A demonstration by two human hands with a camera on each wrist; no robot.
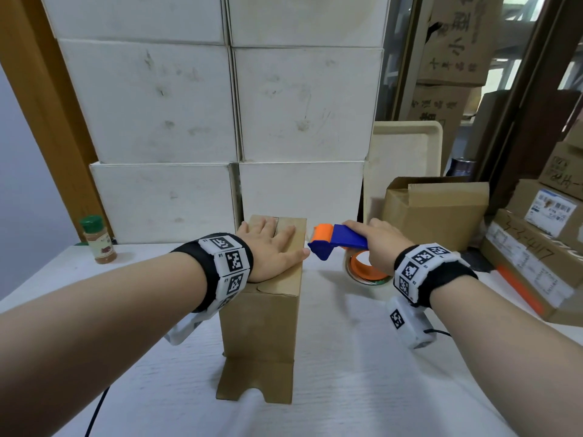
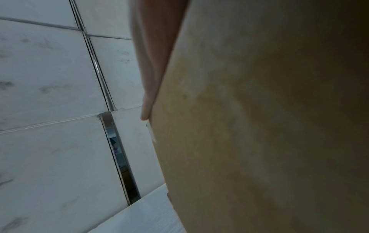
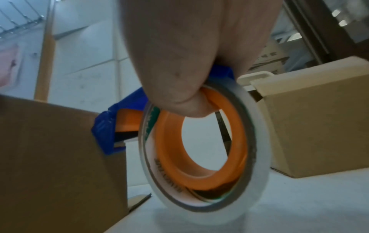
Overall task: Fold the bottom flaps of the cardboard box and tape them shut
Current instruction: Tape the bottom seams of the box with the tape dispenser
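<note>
A brown cardboard box [image 1: 262, 329] stands upside down on the white table, its folded flaps facing up. My left hand [image 1: 273, 247] lies flat on those flaps with straight, spread fingers, pressing them down; in the left wrist view the box wall [image 2: 259, 126] fills the right side. My right hand [image 1: 383, 244] grips a blue and orange tape dispenser [image 1: 337, 241] just right of the box's top edge, its blue nose close to my left thumb. The right wrist view shows my fingers [image 3: 179, 78] curled round the tape roll [image 3: 199, 149].
White cartons [image 1: 220, 105] are stacked close behind the box. An open brown box [image 1: 435, 209] and a cream tray [image 1: 407, 152] stand at the back right, more taped boxes [image 1: 536, 247] at the far right. A spice jar [image 1: 97, 241] stands at the back left.
</note>
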